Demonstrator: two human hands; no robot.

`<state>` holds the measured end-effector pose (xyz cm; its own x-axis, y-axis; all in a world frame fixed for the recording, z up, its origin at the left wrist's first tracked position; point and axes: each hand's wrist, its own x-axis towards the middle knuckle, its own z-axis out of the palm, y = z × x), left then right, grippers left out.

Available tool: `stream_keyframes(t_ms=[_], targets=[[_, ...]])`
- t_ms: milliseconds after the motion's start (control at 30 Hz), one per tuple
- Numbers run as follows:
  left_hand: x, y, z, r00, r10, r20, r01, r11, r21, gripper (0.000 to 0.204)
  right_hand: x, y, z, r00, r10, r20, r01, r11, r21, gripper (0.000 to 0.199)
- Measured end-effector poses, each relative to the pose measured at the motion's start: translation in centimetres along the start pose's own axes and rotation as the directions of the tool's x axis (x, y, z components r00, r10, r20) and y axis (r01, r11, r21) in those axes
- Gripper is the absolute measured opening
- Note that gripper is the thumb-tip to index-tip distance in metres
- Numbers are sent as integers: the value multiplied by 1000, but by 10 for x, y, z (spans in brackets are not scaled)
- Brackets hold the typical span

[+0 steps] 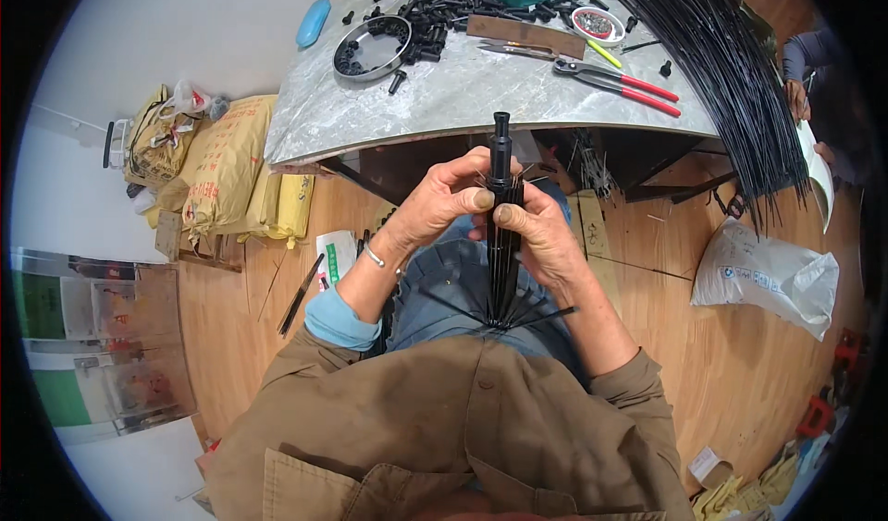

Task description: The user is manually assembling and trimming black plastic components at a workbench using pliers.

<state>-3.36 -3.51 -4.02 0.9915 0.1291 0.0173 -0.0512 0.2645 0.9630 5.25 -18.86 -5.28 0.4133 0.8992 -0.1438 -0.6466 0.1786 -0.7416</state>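
Note:
Between both my hands, over my lap, stands a black plastic tube fitting (500, 142) with a bundle of thin black rods (502, 285) hanging below it, much like a folded umbrella frame. My left hand (442, 197) grips its left side, thumb pressed on the collar. My right hand (546, 234) closes on the right side a little lower, with its thumb against the rods. Fine wire ends poke out near my fingers. At the bottom several rods splay sideways over my jeans. My fingers partly hide the joint between fitting and rods.
On the grey table (305, 123) lie black plastic fittings (435, 12), a round metal tray (373, 49), red-handled pliers (615, 86) and a bowl of small metal parts (597, 25). Long black rods (712, 77) overhang its right edge. Sacks (227, 165) stand left. Another person's hand (797, 100) is far right.

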Motion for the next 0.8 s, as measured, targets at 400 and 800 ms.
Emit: stream_keyframes(t_ms=[400, 800], targets=[[13, 15, -6, 993, -59, 98, 51, 995, 87, 47, 2, 5, -1, 1000, 12, -10, -11, 994, 110, 25], [-15, 29, 83, 877, 255, -407, -126, 940, 316, 32, 19, 9, 0, 940, -212, -266, 228, 973, 30, 17]])
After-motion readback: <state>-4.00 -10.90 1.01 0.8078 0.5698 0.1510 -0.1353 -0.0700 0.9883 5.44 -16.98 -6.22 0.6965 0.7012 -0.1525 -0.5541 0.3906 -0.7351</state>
